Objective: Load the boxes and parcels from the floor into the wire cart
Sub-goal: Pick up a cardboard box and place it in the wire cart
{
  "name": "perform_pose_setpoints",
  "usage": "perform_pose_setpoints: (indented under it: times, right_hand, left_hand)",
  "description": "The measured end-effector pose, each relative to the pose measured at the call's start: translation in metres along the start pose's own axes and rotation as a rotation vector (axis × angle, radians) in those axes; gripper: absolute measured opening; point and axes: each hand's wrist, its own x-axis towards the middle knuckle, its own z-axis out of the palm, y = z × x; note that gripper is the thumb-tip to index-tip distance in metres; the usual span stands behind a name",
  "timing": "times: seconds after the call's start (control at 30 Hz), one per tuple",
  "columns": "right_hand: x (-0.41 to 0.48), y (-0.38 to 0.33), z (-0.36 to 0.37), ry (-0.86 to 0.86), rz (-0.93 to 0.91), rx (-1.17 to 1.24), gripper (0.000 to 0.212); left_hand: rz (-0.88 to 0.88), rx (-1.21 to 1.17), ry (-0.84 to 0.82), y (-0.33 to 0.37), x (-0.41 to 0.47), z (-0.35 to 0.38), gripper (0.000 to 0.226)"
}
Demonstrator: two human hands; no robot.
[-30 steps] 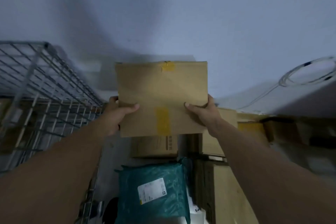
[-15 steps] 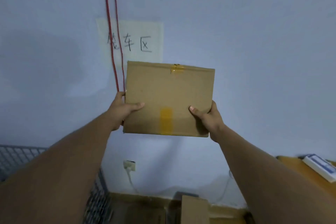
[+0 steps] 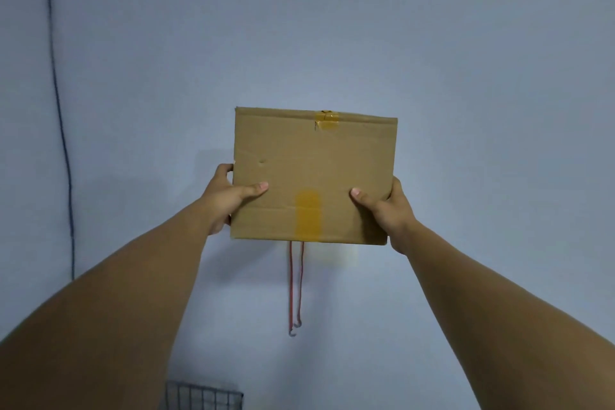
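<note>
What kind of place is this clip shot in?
Probably a plain storage or parcel-handling room: a bare painted wall, a taped cardboard box held up in both hands, a wire cart edge below, and red hooked cords hanging on the wall.

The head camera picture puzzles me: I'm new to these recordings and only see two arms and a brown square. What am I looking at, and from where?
There is no machine here. A person wears one wide-angle camera on the head, so you look out along their own bare arms, which come in from the bottom corners. The left hand and the right hand grip the two sides of a flat cardboard box, thumbs on the near face, holding it up in the air in front of a pale wall. The box is sealed with yellowish tape. Behind it, two red cords with hooks hang on the wall, and a dark cable runs down at the left. No floor shows; only a bit of the wire cart peeks in at the bottom edge.
</note>
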Motion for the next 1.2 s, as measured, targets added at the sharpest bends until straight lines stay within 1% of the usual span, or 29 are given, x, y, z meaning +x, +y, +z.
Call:
perform_pose_setpoints:
  times: [0.17,0.33,0.47,0.6,0.73,0.83,0.97,1.03,1.2]
  right_hand:
    - [-0.012,-0.037,0.085,-0.004,-0.059,0.026,0.086]
    - [-0.034,-0.049,0.185,-0.015,-0.084,0.058,0.082]
    - [-0.041,-0.036,0.257,-0.031,-0.065,0.062,0.085]
    - [-0.035,-0.009,0.319,-0.081,-0.001,0.036,0.090]
    - [-0.020,0.032,0.373,-0.107,0.042,-0.010,0.098]
    - [-0.013,0.072,0.409,-0.135,0.090,-0.026,0.095]
    - [-0.022,0.140,0.457,-0.182,0.203,-0.046,0.095]
    - [-0.031,0.182,0.477,-0.188,0.278,-0.058,0.095]
    - [-0.071,0.292,0.521,-0.240,0.510,-0.122,0.094]
  left_hand:
    - [0.049,0.036,0.027,0.023,0.000,-0.095,0.092]
    - [0.059,0.061,0.066,0.017,0.005,-0.196,0.094]
    - [0.036,0.092,0.086,-0.003,0.011,-0.264,0.094]
    - [-0.015,0.092,0.097,-0.036,0.028,-0.316,0.092]
    - [-0.071,0.094,0.117,-0.084,0.052,-0.350,0.090]
    - [-0.113,0.095,0.130,-0.133,0.069,-0.373,0.091]
    - [-0.229,0.116,0.160,-0.206,0.084,-0.406,0.100]
    - [-0.316,0.122,0.144,-0.247,0.091,-0.418,0.099]
    - [-0.596,0.174,0.033,-0.367,0.092,-0.442,0.096]
